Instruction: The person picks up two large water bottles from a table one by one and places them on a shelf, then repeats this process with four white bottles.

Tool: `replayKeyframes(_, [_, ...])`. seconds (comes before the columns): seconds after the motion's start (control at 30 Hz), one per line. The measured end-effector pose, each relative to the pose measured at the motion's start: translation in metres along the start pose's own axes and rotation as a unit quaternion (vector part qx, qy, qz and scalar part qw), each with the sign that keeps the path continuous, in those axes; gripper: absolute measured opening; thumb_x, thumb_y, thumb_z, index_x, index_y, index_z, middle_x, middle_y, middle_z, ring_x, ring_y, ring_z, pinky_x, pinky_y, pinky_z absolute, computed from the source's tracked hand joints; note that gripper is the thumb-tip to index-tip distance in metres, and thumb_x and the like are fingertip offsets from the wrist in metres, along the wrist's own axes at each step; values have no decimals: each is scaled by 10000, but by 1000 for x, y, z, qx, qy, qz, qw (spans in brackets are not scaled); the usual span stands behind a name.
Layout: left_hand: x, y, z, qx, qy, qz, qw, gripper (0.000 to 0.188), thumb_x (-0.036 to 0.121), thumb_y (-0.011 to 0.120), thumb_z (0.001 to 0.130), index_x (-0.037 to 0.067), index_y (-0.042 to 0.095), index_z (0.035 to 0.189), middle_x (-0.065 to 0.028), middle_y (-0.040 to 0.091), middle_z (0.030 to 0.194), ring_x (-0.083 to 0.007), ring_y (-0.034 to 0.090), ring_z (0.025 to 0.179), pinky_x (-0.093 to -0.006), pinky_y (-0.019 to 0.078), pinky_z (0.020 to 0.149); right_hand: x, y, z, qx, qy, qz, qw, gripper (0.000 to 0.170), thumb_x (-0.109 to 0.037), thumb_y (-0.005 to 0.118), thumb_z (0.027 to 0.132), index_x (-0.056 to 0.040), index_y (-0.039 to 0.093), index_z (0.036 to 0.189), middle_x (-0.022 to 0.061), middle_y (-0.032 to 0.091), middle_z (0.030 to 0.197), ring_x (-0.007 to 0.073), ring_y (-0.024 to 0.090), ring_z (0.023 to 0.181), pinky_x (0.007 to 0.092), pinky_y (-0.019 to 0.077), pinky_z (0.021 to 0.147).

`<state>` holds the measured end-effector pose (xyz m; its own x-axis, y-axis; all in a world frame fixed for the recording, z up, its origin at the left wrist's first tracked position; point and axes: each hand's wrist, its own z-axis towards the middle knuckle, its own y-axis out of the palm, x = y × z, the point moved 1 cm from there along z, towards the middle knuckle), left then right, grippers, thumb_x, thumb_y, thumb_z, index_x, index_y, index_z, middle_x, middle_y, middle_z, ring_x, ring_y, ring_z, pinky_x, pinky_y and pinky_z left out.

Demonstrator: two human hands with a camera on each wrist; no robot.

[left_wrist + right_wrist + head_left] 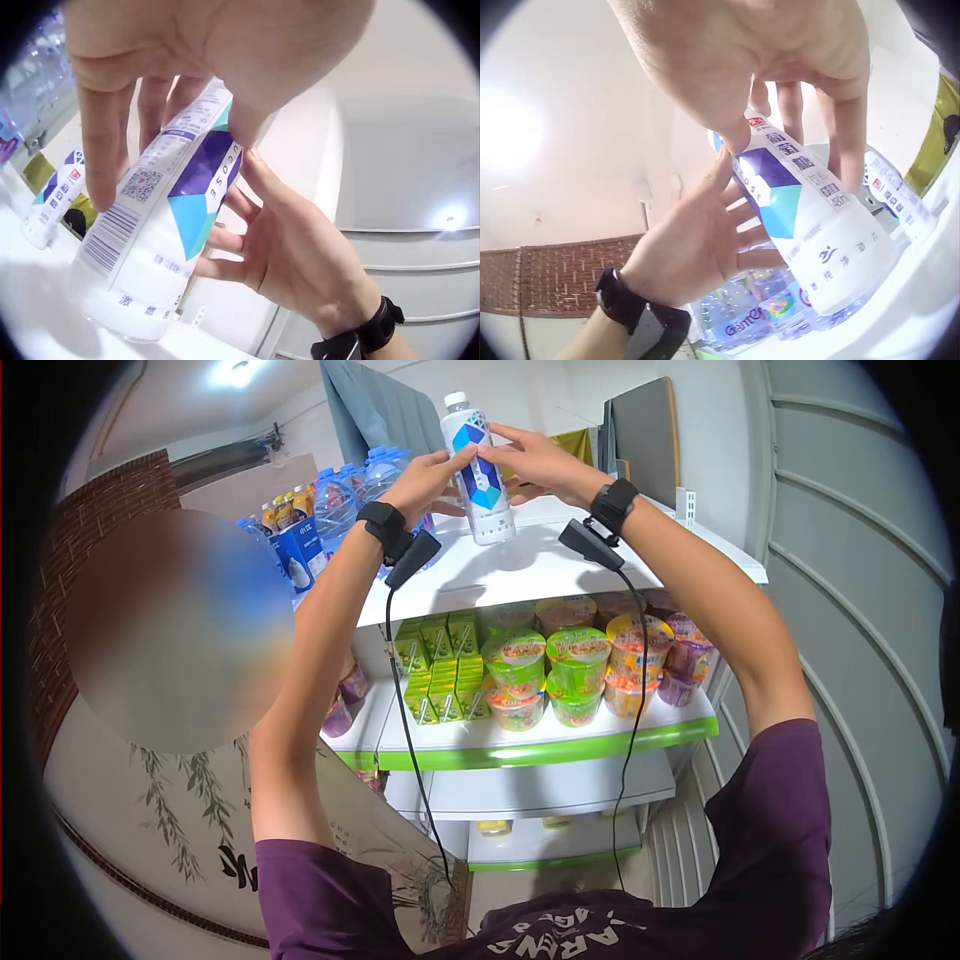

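Over the white top shelf, between the two hands, is a white bottle with a blue and purple label, leaning a little, its cap uppermost. The left hand and right hand both grip it: thumbs meeting on the label side, fingers reaching round the sides and behind. That paired hold probably steadies a tall, smooth body better than one hand would, and leaves the base free; whether the base touches the shelf I cannot tell. A like bottle stands beyond the fingers in the left-wrist view, likely set upright so its printing can be read. As for room, the large water bottles crowd the shelf's left part, which limits sideways movement there — towards the right corner, bare shelf shows beneath the right forearm. The front edge runs on the person's side of the bottle, above the tier of noodle cups and green cartons — two black cables hang past it.
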<state>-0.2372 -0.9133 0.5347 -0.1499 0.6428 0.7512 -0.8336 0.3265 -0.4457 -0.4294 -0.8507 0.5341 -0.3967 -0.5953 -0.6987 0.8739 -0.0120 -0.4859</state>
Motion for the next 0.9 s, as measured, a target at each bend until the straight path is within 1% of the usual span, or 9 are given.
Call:
replayKeyframes(0.1, [-26,-5,25,15,-25,-32,999,649,515,574,951,15,492,1356,-181,593,1250,-358,611,1112,-507,542,874,28,-5,33,-33,6,-12,999,721,-482,545,974,-216,222,1561,152,543,1332,253,600,1145,380,556,876])
replayKeyframes(0.23, [-63,-6,52,3,-62,-34,997,621,485,574,961,52,460,1390,-179,578,1277,-357,607,1127,-521,534,888,68,5,65,-38,29,8,999,690,-432,542,978,-178,248,1549,152,547,1320,248,575,1178,411,548,887])
replayKeyframes(0.27, [-73,-6,58,4,-69,-32,997,625,480,574,962,52,448,1399,-183,573,1285,-361,603,1135,-524,532,891,78,8,73,-18,8,1,1000,725,-318,621,934,-141,260,1537,158,590,1265,230,618,1103,391,558,868])
replayKeyframes(0.37, [-95,-12,69,-11,-91,-39,995,651,466,585,959,60,400,1433,-210,529,1340,-403,560,1199,-555,518,904,111,10,99,-34,20,-48,998,807,-194,693,863,-109,256,1537,149,659,1136,210,656,1019,359,567,844])
replayKeyframes(0.4, [-98,-12,69,-10,-93,-38,995,650,461,587,959,62,397,1436,-215,520,1350,-412,550,1210,-562,516,906,115,11,104,-20,26,-23,999,865,-110,734,804,-94,269,1533,120,699,971,191,680,920,329,572,815])
replayKeyframes(0.67, [-115,-6,92,29,-136,-41,989,564,384,635,929,74,447,1361,-218,539,1329,-419,530,1231,-696,376,993,142,24,135,52,19,-106,993,924,-111,794,723,-22,308,1503,103,701,885,160,676,776,291,556,701])
replayKeyframes(0.73, [-130,-8,100,28,-118,-34,992,549,352,658,910,75,458,1341,-205,557,1311,-405,542,1221,-702,384,981,151,25,139,76,15,-71,994,899,-107,796,709,-11,344,1480,102,701,876,156,671,757,286,549,691])
replayKeyframes(0.83, [-146,-16,117,20,-89,-16,996,517,280,678,887,72,473,1313,-187,581,1280,-387,562,1200,-713,396,958,154,26,138,91,0,-116,989,834,-86,772,721,6,366,1444,105,709,893,153,667,752,288,544,679])
replayKeyframes(0.9, [-148,-17,117,5,-72,-19,997,509,264,684,878,62,480,1299,-190,585,1266,-389,567,1192,-723,395,951,157,26,143,67,8,-93,993,823,-73,755,734,8,348,1444,102,711,909,154,666,766,289,541,687])
